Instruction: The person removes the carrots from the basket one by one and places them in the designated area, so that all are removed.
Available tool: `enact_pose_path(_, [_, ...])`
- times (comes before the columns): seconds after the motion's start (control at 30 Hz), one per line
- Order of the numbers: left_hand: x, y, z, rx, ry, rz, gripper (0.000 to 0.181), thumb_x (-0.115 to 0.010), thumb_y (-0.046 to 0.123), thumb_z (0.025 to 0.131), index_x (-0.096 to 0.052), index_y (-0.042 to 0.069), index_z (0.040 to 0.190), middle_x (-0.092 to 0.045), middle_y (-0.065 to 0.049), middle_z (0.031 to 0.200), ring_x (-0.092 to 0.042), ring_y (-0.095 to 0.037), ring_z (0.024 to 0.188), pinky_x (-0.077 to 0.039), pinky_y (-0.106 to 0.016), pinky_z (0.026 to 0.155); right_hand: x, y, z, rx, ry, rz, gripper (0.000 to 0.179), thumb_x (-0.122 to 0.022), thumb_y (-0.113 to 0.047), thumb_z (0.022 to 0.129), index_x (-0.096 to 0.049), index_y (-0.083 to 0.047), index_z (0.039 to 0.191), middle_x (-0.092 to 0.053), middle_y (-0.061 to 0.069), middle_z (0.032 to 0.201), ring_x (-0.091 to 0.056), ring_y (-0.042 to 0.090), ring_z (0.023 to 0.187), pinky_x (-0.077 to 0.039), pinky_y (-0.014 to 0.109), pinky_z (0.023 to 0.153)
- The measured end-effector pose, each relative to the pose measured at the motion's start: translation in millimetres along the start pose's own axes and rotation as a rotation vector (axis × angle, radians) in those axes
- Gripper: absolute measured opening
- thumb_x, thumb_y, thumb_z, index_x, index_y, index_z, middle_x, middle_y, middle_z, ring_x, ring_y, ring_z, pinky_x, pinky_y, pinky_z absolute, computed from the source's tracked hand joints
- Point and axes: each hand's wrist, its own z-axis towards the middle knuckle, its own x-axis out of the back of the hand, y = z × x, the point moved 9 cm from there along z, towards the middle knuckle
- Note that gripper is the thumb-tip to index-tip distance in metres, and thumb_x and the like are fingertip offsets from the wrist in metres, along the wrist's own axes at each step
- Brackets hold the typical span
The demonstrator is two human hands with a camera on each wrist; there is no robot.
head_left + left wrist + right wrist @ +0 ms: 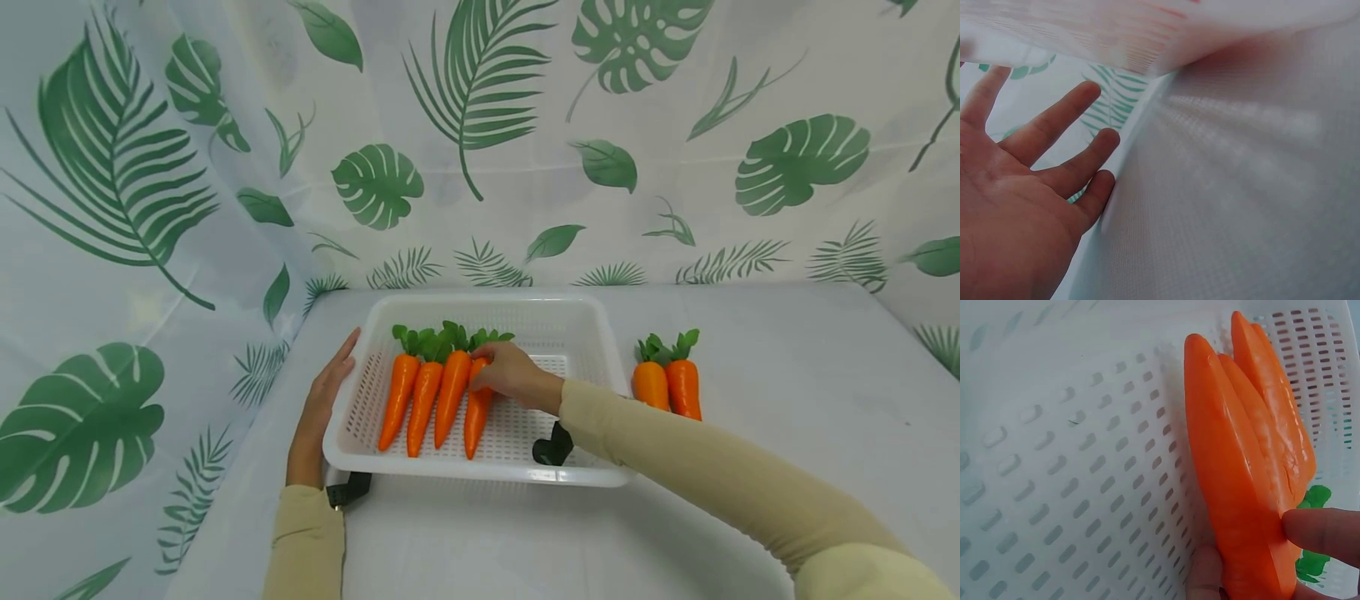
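My right hand [513,372] reaches into a white plastic basket [450,471] and grips the upper part of the rightmost orange carrot [477,421], thumb and fingers on either side. In the right wrist view this carrot [1229,462] points its tip away along the perforated floor, with other carrots beside it. Further carrots [400,400] lie side by side to its left, green leafy tops toward the back. Along the basket's left wall is my left hand [322,408], fingers extended and spread, as the left wrist view also shows.
Two more carrots [682,387] lie on the white table [787,417] right of the basket, partly hidden by the right sleeve [675,450]. A leaf-patterned curtain [525,192] hangs behind the table and along its left.
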Motion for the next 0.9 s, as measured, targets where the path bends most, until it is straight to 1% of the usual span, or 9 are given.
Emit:
enact_pose_path(0.2, [-1.2, 1.8, 1.5, 0.000, 0.002, 0.007, 0.059, -0.039, 0.039, 0.117, -0.026, 0.024, 0.173, -0.029, 0.002, 0.175, -0.037, -0.029, 0.152, -0.048, -0.022, 0.106, 2.0, -0.1, 1.8, -0.007, 0.012, -0.005, 0.056, -0.075, 0.004, 0.089, -0.061, 0.007, 0.143, -0.063, 0.023, 0.139, -0.063, 0.032, 0.111, -0.057, 0.041, 0.098])
enact_pose_path(0.3, [-1.1, 2.1, 1.6, 0.004, 0.003, 0.012, 0.059, -0.039, 0.040, 0.116, -0.027, 0.027, 0.172, -0.029, 0.003, 0.174, -0.036, -0.028, 0.152, -0.047, -0.023, 0.107, 2.8, -0.9, 2.3, -0.007, 0.016, -0.002, 0.056, -0.075, 0.004, 0.089, -0.061, 0.006, 0.143, -0.063, 0.022, 0.138, -0.063, 0.031, 0.111, -0.057, 0.040, 0.097])
enact_pose_path(0.43, [-0.8, 1.6, 0.8, 0.001, -0.009, 0.005, 0.059, -0.038, 0.040, 0.117, -0.026, 0.027, 0.172, -0.026, 0.006, 0.175, -0.031, -0.024, 0.155, -0.041, -0.024, 0.113, 3.1, -1.3, 1.9, -0.026, 0.005, 0.030, 0.057, -0.073, 0.004, 0.091, -0.060, 0.004, 0.146, -0.063, 0.022, 0.139, -0.064, 0.031, 0.111, -0.059, 0.039, 0.094])
enact_pose_path(0.5, [-0.4, 0.9, 0.5, 0.000, -0.009, 0.005, 0.059, -0.038, 0.040, 0.116, -0.026, 0.026, 0.173, -0.026, 0.006, 0.175, -0.031, -0.024, 0.155, -0.040, -0.024, 0.113, 3.1, -1.5, 1.4, -0.036, -0.002, 0.059, 0.057, -0.072, 0.004, 0.092, -0.059, 0.004, 0.147, -0.062, 0.023, 0.139, -0.064, 0.032, 0.110, -0.060, 0.040, 0.092])
enact_pose_path(0.63, [0.9, -2.2, 0.7, 0.007, 0.008, 0.028, 0.059, -0.039, 0.042, 0.116, -0.027, 0.028, 0.172, -0.029, 0.005, 0.174, -0.036, -0.027, 0.153, -0.046, -0.023, 0.108, 3.3, -1.9, 0.4, -0.047, -0.013, 0.108, 0.056, -0.071, 0.004, 0.093, -0.058, 0.004, 0.148, -0.061, 0.023, 0.139, -0.065, 0.033, 0.112, -0.062, 0.042, 0.090])
enact_pose_path(0.73, [1.5, -3.9, 1.1, 0.014, 0.018, 0.039, 0.060, -0.040, 0.043, 0.116, -0.027, 0.028, 0.172, -0.030, 0.003, 0.174, -0.039, -0.029, 0.151, -0.049, -0.023, 0.104, 4.1, -2.7, -0.7, -0.047, -0.019, 0.118, 0.057, -0.071, 0.004, 0.093, -0.057, 0.004, 0.148, -0.061, 0.024, 0.140, -0.065, 0.034, 0.113, -0.062, 0.043, 0.091])
enact_pose_path(0.8, [1.4, -3.8, 1.1, 0.019, 0.021, 0.038, 0.060, -0.040, 0.043, 0.116, -0.028, 0.029, 0.172, -0.030, 0.003, 0.174, -0.039, -0.029, 0.150, -0.049, -0.023, 0.104, 5.5, -4.1, -1.6, -0.040, -0.019, 0.115, 0.057, -0.071, 0.004, 0.094, -0.057, 0.004, 0.149, -0.061, 0.024, 0.139, -0.065, 0.034, 0.113, -0.062, 0.043, 0.091])
enact_pose_path(0.9, [1.0, -2.6, 1.0, 0.029, 0.023, 0.035, 0.059, -0.040, 0.043, 0.115, -0.029, 0.031, 0.172, -0.031, 0.005, 0.173, -0.038, -0.027, 0.151, -0.047, -0.025, 0.107, 8.8, -7.1, -2.9, -0.026, -0.012, 0.114, 0.056, -0.071, 0.004, 0.094, -0.057, 0.004, 0.149, -0.062, 0.023, 0.137, -0.064, 0.034, 0.112, -0.062, 0.043, 0.090])
